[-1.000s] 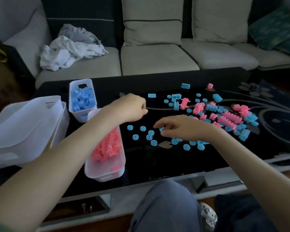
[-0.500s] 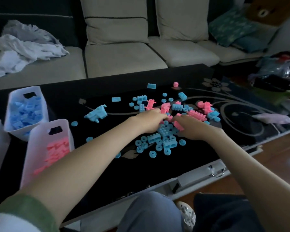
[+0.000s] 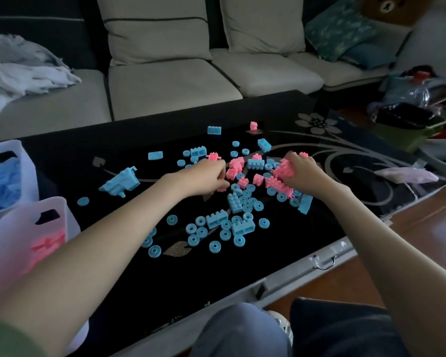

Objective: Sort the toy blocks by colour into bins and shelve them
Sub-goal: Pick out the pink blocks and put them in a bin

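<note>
Fingers of right hand, now gripping pink blocks

Loose pink blocks and blue blocks lie mixed on the black table. At its left, the far bin holds blue pieces and the nearer bin holds pink.

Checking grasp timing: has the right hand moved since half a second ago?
Yes. The right hand has shifted rightward and farther across the table, toward its swirl pattern, and now grips pink blocks.
</note>
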`<state>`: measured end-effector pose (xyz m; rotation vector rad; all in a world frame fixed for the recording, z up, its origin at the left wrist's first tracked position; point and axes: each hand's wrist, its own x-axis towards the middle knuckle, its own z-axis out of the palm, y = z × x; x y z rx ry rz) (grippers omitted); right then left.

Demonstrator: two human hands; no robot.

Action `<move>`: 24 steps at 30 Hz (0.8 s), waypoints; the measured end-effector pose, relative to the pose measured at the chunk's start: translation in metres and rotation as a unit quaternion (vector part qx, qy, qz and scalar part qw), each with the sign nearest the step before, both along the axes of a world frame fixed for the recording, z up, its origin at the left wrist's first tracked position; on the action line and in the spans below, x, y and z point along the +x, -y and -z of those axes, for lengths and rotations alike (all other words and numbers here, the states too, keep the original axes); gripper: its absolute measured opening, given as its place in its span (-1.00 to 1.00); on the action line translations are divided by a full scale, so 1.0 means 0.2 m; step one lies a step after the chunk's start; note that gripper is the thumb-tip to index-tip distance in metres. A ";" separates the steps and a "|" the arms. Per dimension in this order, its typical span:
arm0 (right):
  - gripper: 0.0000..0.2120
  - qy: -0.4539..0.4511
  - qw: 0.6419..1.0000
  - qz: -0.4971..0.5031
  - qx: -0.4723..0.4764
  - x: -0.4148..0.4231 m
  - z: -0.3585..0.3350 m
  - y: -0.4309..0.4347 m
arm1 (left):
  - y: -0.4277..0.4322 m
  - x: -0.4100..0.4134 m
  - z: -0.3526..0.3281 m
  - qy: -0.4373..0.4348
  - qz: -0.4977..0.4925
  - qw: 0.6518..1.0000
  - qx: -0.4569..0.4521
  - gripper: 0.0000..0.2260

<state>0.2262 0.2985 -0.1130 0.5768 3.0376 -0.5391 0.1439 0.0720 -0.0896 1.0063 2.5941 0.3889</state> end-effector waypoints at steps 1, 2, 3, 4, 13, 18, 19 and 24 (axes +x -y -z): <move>-0.53 0.006 1.000 0.006 0.019 0.00 0.00 0.00 | 0.00 -0.01 -0.01 -0.008 -0.013 1.000 0.013 -0.86; -0.54 0.013 0.999 0.018 0.033 -0.01 0.00 0.01 | -0.01 -0.02 -0.02 -0.013 -0.030 0.999 0.031 -0.86; -0.55 0.022 0.999 0.032 0.038 -0.01 0.00 0.01 | -0.01 -0.02 -0.03 -0.012 -0.046 0.998 0.048 -0.83; -0.59 0.027 0.998 0.039 0.040 -0.01 0.01 0.02 | -0.02 -0.02 -0.03 -0.010 -0.061 0.996 0.061 -0.78; -0.89 -0.124 0.990 -0.064 -0.015 -0.02 -0.11 0.07 | -0.20 0.00 0.06 -0.021 -0.149 0.983 0.105 -0.73; -0.72 0.023 0.995 -0.098 0.005 0.03 -0.10 0.12 | -0.26 0.01 0.10 -0.021 -0.137 0.989 0.053 -0.81; -0.62 0.036 0.996 -0.086 -0.014 0.03 -0.09 0.11 | -0.26 0.01 0.11 -0.029 -0.131 0.990 0.050 -0.83; -0.78 0.073 0.992 -0.102 0.002 0.02 -0.11 0.12 | -0.28 -0.01 0.11 0.010 -0.117 0.992 0.041 -0.75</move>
